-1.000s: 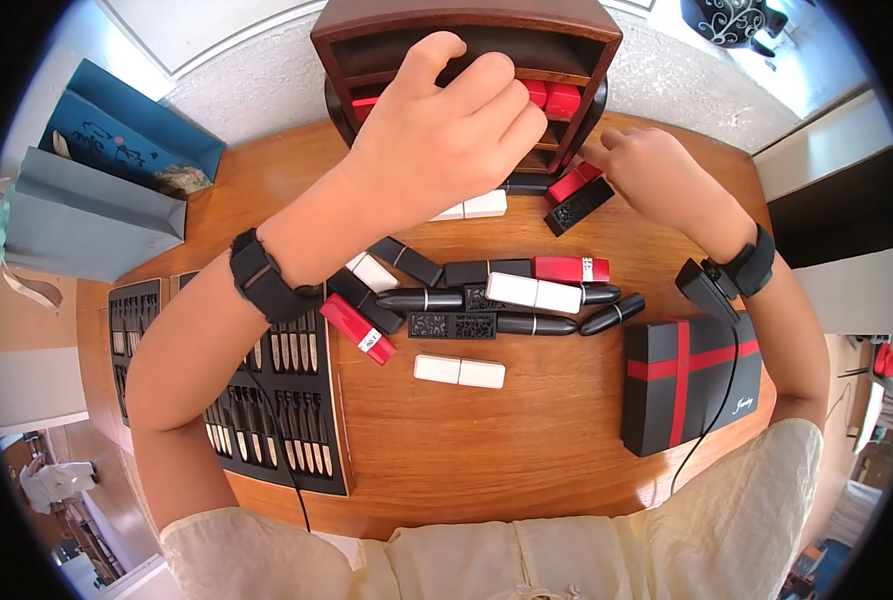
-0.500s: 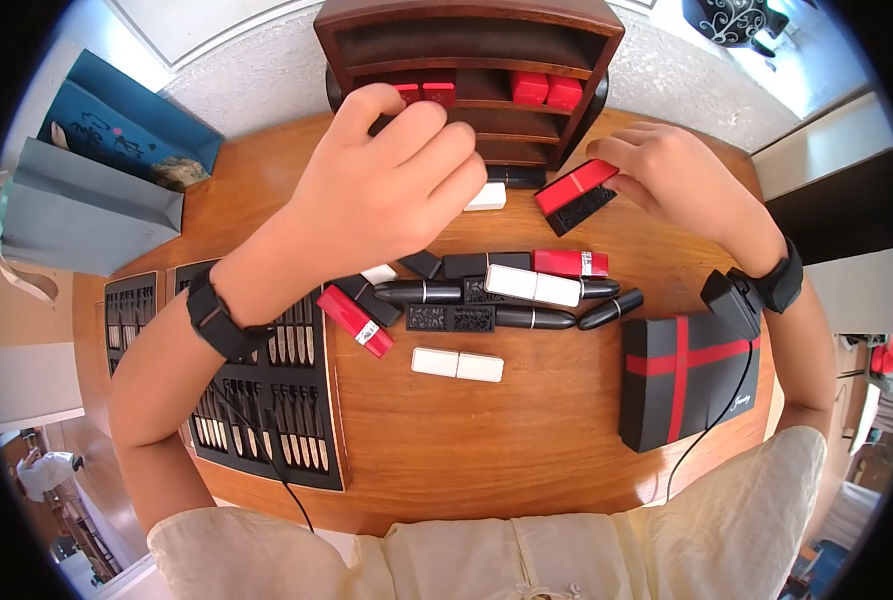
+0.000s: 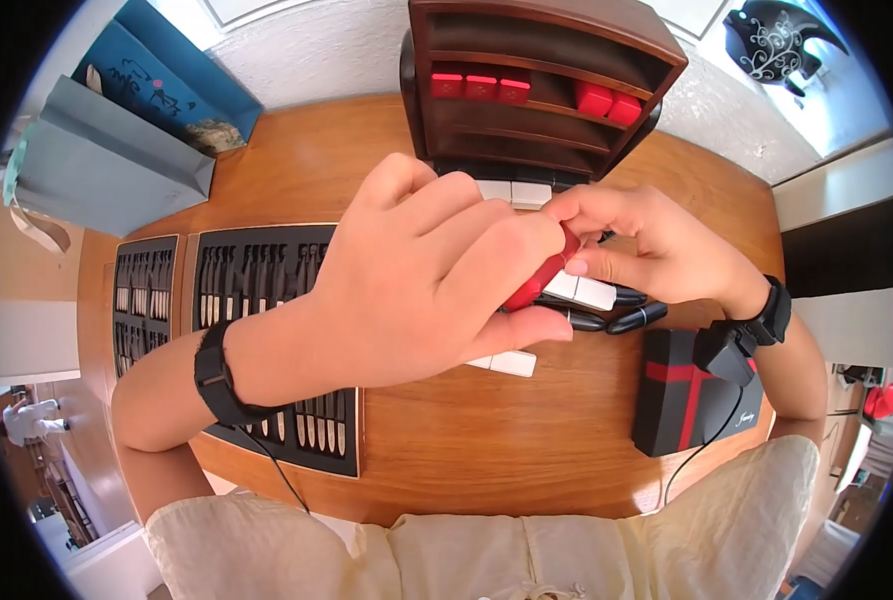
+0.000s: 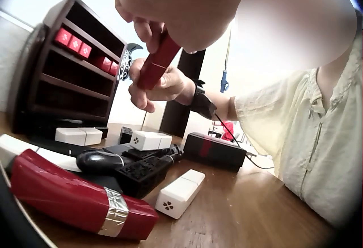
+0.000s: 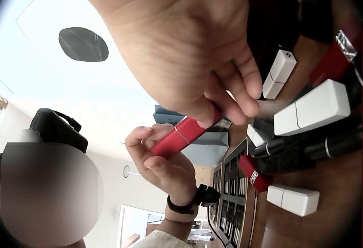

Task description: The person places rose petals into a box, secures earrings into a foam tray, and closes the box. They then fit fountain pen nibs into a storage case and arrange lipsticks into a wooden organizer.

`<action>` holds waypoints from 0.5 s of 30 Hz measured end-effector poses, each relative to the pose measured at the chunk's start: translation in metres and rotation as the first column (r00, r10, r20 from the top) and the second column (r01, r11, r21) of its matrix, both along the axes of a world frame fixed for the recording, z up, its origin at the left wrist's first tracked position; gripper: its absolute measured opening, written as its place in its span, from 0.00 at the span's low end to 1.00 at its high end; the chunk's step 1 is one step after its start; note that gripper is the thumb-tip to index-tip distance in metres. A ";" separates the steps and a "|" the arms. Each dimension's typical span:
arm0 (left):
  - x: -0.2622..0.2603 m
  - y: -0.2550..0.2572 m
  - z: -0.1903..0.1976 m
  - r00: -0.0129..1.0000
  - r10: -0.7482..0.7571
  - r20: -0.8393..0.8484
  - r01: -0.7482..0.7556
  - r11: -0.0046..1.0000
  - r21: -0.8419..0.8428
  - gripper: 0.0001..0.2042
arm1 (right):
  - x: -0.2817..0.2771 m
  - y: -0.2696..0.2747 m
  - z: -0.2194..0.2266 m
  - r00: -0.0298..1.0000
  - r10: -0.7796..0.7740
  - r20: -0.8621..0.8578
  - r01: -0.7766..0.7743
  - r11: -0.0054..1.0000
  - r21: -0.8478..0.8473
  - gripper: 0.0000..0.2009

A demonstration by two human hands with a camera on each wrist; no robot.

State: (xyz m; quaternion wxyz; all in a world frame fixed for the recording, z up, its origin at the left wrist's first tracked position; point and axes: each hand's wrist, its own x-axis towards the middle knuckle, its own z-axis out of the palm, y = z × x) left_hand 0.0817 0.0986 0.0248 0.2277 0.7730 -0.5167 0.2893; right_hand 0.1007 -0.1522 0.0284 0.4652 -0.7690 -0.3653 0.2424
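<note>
Two hands meet above the middle of the wooden table (image 3: 446,450), both gripping one red lipstick case (image 3: 541,280): the left hand (image 3: 436,280) curls its fingers and thumb round the near end, and the right hand (image 3: 646,250) pinches the far end between thumb and fingertips, so the case hangs tilted in the air over the scattered lipsticks. Little writing can be read: the black gift box with a red ribbon (image 3: 691,390) at the near right carries a cursive word in one corner, too small to make out, and the white lipstick case (image 4: 180,192) in the left wrist view bears a small clover-like mark on its end. A red lipstick with a silver band (image 4: 79,200) lies close to that camera. Far across the table stands the dark wooden shelf unit (image 3: 546,80) with red cases in its upper row. At the left lie the black trays of small tools (image 3: 266,330) and the blue paper bags (image 3: 126,140). Half a second ago the right hand alone held the red case near the shelf, with the left hand open above the pile; now both hands have come together nearer the body.
</note>
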 end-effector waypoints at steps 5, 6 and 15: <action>-0.006 0.007 0.010 0.975 -0.082 -0.206 0.079 0.997 -0.021 0.30 | 0.000 0.005 -0.003 0.979 -0.016 -0.202 0.029 0.998 0.059 0.14; -0.006 0.008 0.009 0.975 -0.081 -0.206 0.079 0.997 -0.022 0.30 | -0.001 0.006 -0.003 0.957 -0.047 -0.287 0.070 0.995 0.068 0.15; 0.003 0.017 -0.019 0.947 0.116 -0.301 -0.105 0.993 0.053 0.22 | -0.034 0.022 0.001 0.730 -0.418 0.541 0.398 0.903 0.160 0.15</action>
